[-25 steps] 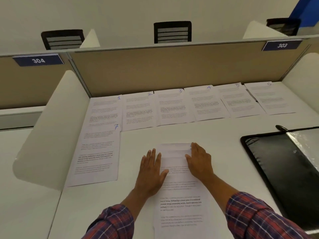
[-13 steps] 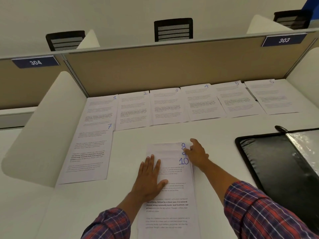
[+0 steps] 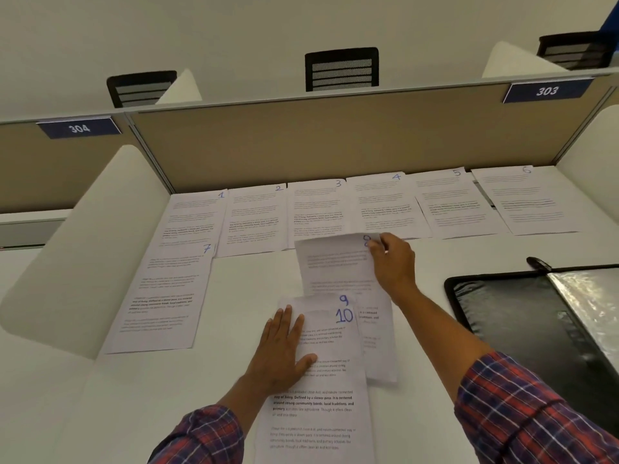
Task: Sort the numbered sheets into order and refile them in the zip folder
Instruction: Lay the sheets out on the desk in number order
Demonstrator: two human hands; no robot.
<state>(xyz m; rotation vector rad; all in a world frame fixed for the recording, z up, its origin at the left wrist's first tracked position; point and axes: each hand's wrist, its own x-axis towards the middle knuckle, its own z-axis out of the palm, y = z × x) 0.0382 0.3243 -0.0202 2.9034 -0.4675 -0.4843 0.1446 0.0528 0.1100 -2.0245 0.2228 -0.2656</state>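
- Where pinched at its top right corner by the right hand (image 3: 395, 266), thumb and fingers closed on the paper, lifted slightly off the desk (image 3: 248, 289): sheet 8 (image 3: 336, 272), at the desk's centre.
- Long axis running 12 to 6, numbered end toward 12, leaning a touch to 11; blue handwritten "8" partly hidden behind the fingertips.
- Lower left part tucked beneath sheet 9 (image 3: 321, 299) and sheet 10 (image 3: 318, 413), both long-axis 12 to 6, numbers at the upper right, 10 on top with 9 showing only as a strip above it.
- Pressed flat on the left edge of those two: left hand (image 3: 284, 346), fingers straight and close together, thumb out to the side.
- At 9, apart from the centre pile: sheet 7 (image 3: 164, 296), pointing to 12, tipped slightly toward 1.
- At 12, along the partition (image 3: 335, 142): row of six sheets (image 3: 315, 212), side by side, edges touching or overlapping, marked 1, 2, 3, 4, 5, 6 in blue from 9 toward 3.
- Ten numbered sheets counted in all, each with printed paragraphs too small to read fully; "Defined by a slower pace" legible on 10.
- At 3: one black zip folder (image 3: 522, 329), lying open, shiny clear sleeve inside; one dark pen (image 3: 538, 263) just beside its far rim.
- On the partition: two blue labels, "304" (image 3: 79, 128) and "303" (image 3: 546, 91).
- Beyond it: three black chair backs (image 3: 341, 69).
- Red and blue plaid sleeves (image 3: 522, 413) on both arms.
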